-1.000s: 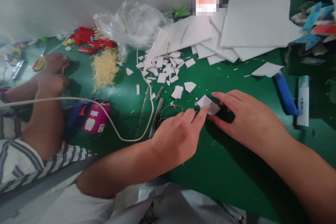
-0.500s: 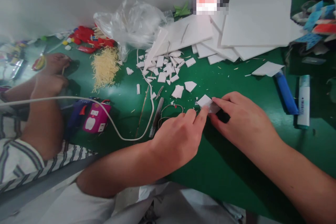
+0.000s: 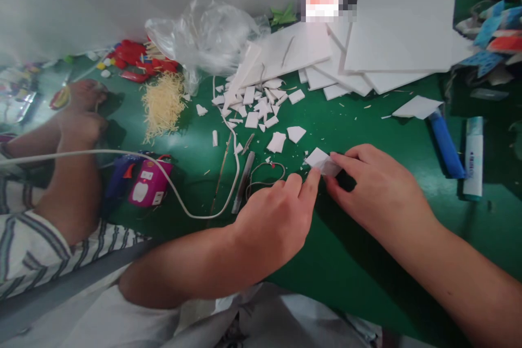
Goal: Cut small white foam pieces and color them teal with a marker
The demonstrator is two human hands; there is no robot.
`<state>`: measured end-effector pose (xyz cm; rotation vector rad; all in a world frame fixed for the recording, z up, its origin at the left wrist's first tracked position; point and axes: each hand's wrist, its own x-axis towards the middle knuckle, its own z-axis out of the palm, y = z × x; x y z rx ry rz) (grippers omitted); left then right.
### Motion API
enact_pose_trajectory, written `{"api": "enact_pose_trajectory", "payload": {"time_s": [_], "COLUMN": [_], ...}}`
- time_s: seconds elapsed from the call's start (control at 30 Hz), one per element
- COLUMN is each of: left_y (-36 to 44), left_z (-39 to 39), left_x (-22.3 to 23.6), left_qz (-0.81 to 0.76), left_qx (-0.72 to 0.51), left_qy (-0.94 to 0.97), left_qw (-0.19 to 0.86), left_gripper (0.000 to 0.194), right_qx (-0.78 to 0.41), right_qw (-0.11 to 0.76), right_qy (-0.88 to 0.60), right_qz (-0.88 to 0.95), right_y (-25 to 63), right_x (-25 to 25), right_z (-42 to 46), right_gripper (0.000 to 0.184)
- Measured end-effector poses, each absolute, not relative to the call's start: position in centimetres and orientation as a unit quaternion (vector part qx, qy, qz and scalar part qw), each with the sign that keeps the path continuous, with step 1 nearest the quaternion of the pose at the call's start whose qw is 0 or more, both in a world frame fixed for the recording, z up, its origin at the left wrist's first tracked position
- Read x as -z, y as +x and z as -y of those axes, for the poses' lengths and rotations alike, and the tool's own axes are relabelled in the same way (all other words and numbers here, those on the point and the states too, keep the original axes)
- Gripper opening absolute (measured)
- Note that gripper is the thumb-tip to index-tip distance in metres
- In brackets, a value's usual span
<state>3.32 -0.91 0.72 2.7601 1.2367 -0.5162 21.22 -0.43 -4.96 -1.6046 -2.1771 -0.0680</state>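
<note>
A small white foam piece (image 3: 318, 157) is between my two hands just above the green table. My left hand (image 3: 281, 212) has its fingers curled, and the index fingertip presses on the piece's near edge; its thumb is hidden. From the other side, my right hand (image 3: 377, 185) pinches the piece's greyish, shaded end between thumb and fingers. I cannot make out whether that end is foam or a separate thin sheet. Torn foam scraps (image 3: 277, 142) lie just beyond my left hand. A thin cord loop (image 3: 267, 182) and a grey stick-like tool (image 3: 243, 182) are beside its knuckles.
White foam sheets (image 3: 399, 22) are stacked at the back, near a clear plastic bag (image 3: 207, 38). A blue-handled tool (image 3: 446, 144) and a white glue stick (image 3: 473, 157) lie right. A white cable (image 3: 183, 204) crosses left, past a magenta box (image 3: 150, 182). Another person's hands (image 3: 85, 114) work farther left.
My left index fingertip has slid slightly back toward the near edge of the foam piece, baring more of its top. My right hand keeps its pinch almost unmoved.
</note>
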Motion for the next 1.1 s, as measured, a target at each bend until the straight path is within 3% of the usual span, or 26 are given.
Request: {"api": "enact_pose_trajectory", "payload": {"time_s": [0.3,0.7,0.97,1.1], "left_y": [2.8,1.2,1.1,0.9], "left_z": [1.6,2.9,3.7,3.8], "left_x": [-0.7,0.1,0.0,0.1], "left_qz": [-0.381,-0.338,-0.334,-0.338], "left_qx": [0.173,0.066,0.083,0.072], "left_qy": [0.908,0.937,0.937,0.936], "left_qw": [0.026,-0.057,-0.062,-0.073], "left_gripper": [0.060,0.054,0.056,0.056], "right_qx": [0.036,0.030,-0.006,0.006], "right_qw": [0.215,0.211,0.195,0.184], "right_qy": [-0.585,-0.584,-0.605,-0.603], "right_qz": [0.781,0.783,0.772,0.776], "right_y": [20.8,20.7,20.9,20.8], "right_x": [4.6,4.2,4.0,4.0], "right_z": [0.6,0.4,0.5,0.6], "right_gripper": [0.026,0.025,0.021,0.029]}}
